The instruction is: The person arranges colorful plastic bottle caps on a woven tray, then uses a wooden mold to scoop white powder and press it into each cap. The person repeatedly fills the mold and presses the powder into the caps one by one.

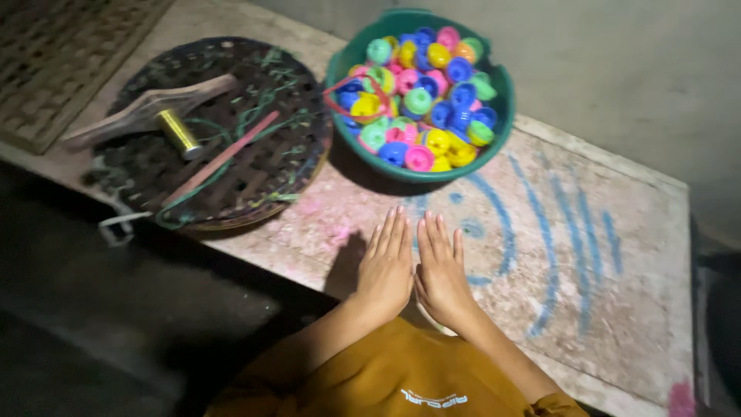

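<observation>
Beyond both flat, empty, open hands (413, 266) on the table (617, 255), green basin (502, 116) of coloured spools (421, 96).

Green tub (503, 123) of pink, blue, yellow, green plastic spools (421, 96); dark woven tray (293, 93) with gold-thread spool (179, 133); pinkish tabletop (617, 309) streaked blue; mustard-orange shirt (386, 371).

Basin (502, 116) behind hands (413, 266) — tray (293, 154) left
</observation>
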